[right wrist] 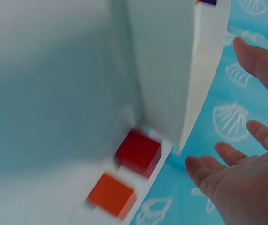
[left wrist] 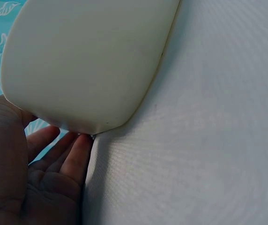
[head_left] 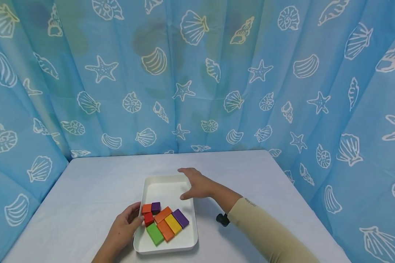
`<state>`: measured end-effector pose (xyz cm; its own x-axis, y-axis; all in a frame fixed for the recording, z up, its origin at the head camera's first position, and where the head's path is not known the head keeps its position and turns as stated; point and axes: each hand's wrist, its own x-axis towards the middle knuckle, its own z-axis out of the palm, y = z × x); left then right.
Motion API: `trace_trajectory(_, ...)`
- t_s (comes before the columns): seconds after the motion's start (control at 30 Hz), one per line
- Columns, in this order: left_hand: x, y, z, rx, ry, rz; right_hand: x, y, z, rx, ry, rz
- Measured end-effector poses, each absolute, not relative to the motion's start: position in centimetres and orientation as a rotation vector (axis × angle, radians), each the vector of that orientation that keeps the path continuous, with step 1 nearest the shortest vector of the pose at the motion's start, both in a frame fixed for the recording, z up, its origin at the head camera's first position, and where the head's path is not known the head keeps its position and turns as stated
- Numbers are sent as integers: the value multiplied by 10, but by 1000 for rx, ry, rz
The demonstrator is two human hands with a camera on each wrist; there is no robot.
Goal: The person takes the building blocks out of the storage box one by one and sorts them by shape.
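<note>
A white rectangular tray (head_left: 166, 188) lies on the table with several coloured blocks in its near half: orange, red, green, a yellow block (head_left: 173, 224) and purple. At its left wall my left hand (head_left: 123, 224) holds the edge, thumb at the rim and fingers along the outside. My right hand (head_left: 199, 184) hovers by the far right corner of the tray, fingers spread, holding nothing. In the right wrist view a red block (right wrist: 138, 153) and an orange block (right wrist: 111, 196) sit on the table beside the tray's outer wall; my right hand hides that spot in the head view.
White cloth covers the table (head_left: 95, 186). Blue curtains (head_left: 171, 87) with shell and starfish prints enclose the back and both sides. A small black device (head_left: 222, 219) shows under the right sleeve.
</note>
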<state>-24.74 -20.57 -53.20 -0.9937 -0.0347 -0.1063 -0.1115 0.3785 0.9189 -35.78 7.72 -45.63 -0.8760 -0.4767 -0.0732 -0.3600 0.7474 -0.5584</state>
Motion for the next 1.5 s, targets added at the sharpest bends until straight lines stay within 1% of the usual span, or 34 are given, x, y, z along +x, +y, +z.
trace_trajectory(0.13,-247,-207,-530,-133,2556,1699,-350,53,-451,-708,2690,-824)
trace_trajectory(0.33,-247,-211,-529,-92,2576,1696,-342,15,-442,-707,2655,-865)
trace_trajectory(0.53,-249,-212,-529,-34,2575,1721,-337,-8,-447,-787,2594,-895)
trace_trajectory(0.77,-250,-208,-525,25,2602,1712,-332,-9,-462,-753,2570,-773)
trace_trajectory(1.07,-252,-209,-524,20,2580,1724,-334,-11,-472,-752,2567,-680)
trace_trajectory(1.37,-249,-206,-531,-69,2581,1694,-333,-10,-482,-649,2569,-733)
trace_trajectory(1.5,-247,-205,-532,-103,2580,1689,-333,-10,-483,-644,2550,-788)
